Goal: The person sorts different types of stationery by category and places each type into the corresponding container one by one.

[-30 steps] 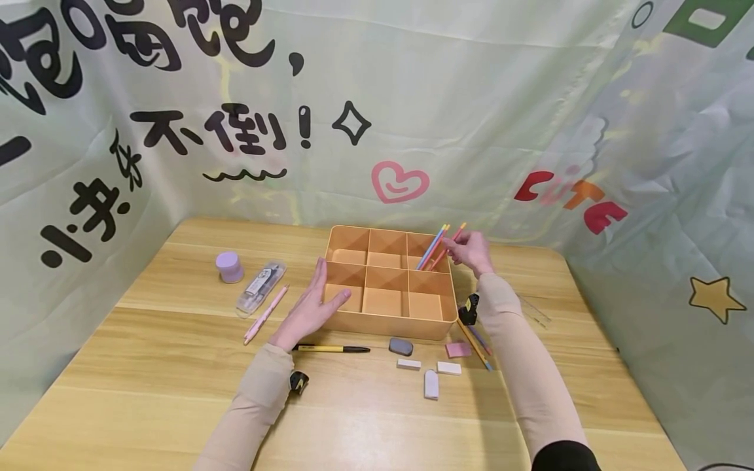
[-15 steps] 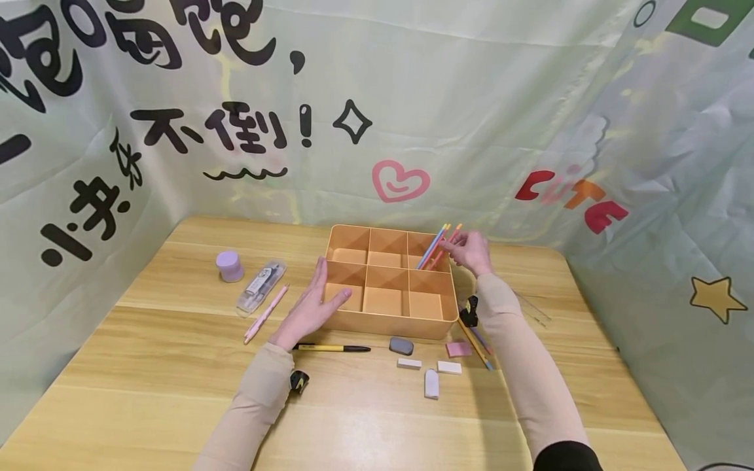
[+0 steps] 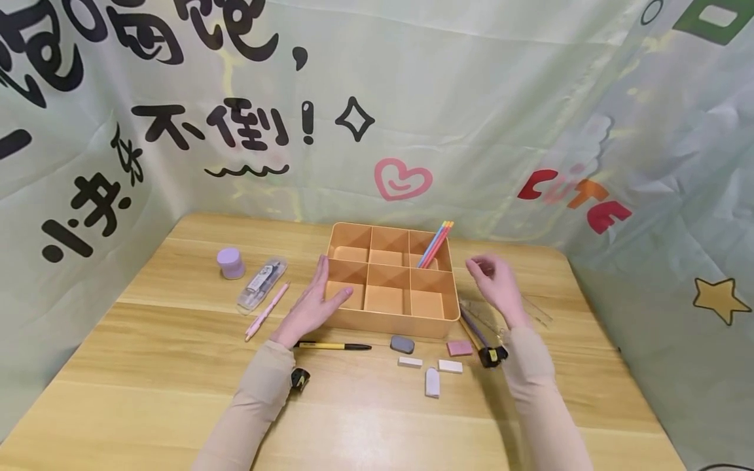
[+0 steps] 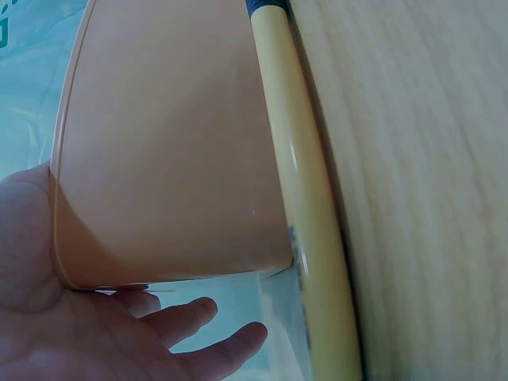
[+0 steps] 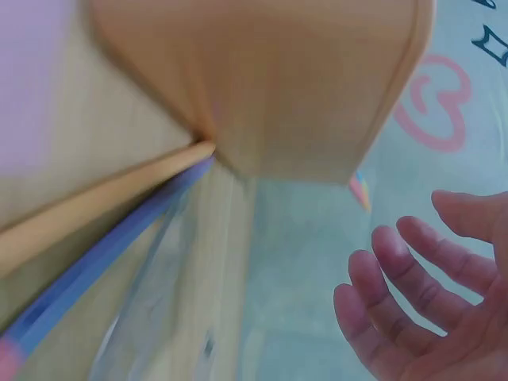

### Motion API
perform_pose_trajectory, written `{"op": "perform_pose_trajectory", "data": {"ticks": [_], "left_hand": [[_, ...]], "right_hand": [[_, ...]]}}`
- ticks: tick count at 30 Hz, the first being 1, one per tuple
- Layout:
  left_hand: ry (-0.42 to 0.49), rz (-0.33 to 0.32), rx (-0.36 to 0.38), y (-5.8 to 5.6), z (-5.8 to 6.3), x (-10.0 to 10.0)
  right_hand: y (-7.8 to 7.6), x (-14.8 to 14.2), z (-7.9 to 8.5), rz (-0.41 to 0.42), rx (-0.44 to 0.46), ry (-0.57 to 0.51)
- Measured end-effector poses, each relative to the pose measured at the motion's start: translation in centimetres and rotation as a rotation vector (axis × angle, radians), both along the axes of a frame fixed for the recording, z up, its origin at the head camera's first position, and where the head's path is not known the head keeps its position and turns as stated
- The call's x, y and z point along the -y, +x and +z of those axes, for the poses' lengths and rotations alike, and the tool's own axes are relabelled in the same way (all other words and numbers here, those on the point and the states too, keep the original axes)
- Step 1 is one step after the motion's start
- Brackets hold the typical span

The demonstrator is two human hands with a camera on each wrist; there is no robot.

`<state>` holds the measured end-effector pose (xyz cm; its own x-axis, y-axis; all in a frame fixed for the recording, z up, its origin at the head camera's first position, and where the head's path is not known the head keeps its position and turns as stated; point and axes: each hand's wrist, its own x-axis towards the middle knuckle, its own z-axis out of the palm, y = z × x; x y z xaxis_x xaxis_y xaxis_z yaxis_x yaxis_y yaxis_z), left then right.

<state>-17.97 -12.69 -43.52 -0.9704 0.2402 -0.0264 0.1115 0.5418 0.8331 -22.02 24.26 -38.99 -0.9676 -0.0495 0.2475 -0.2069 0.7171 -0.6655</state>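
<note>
An orange organizer box [image 3: 389, 325] with several compartments stands on the table. My left hand [image 3: 306, 309] rests against its left side near the front corner, fingers extended; in the left wrist view the fingers [image 4: 226, 349] reach past the box's edge. Several colored pencils [image 3: 434, 247], blue and pinkish red with yellow ends, lean together in the back right compartment. My right hand [image 3: 497, 284] is off the box's right side, holding nothing, with relaxed fingers [image 5: 421, 290]. Below it lie a yellow-orange pencil [image 5: 95, 194] and a blue-purple pencil [image 5: 107, 250].
Several erasers, among them a grey one [image 3: 402, 345] and a pink one [image 3: 459, 348], lie before the box. A yellow pen [image 3: 336, 347] lies by its front. Leftward are a pink pen [image 3: 267, 313], a clear case [image 3: 262, 285] and a purple jar [image 3: 230, 263]. Clear rulers [image 3: 537, 310] lie right.
My right hand has let go of a pinkish-red pencil in the back right compartment and moved right and toward me. That pencil now leans with the others. My left hand stays on the box.
</note>
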Motion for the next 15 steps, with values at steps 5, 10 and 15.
{"op": "perform_pose_trajectory", "data": {"ticks": [5, 10, 15], "left_hand": [[-0.007, -0.007, 0.001, 0.0, 0.0, -0.1], [-0.011, -0.003, -0.001, 0.0, 0.0, 0.0], [-0.007, -0.001, -0.009, 0.0, 0.0, 0.0]], "right_hand": [[2.9, -2.4, -1.0, -0.037, -0.034, 0.028], [4.9, -4.1, -1.7, -0.039, -0.022, 0.075], [6.3, -4.5, -2.1, 0.027, 0.084, 0.181]]}}
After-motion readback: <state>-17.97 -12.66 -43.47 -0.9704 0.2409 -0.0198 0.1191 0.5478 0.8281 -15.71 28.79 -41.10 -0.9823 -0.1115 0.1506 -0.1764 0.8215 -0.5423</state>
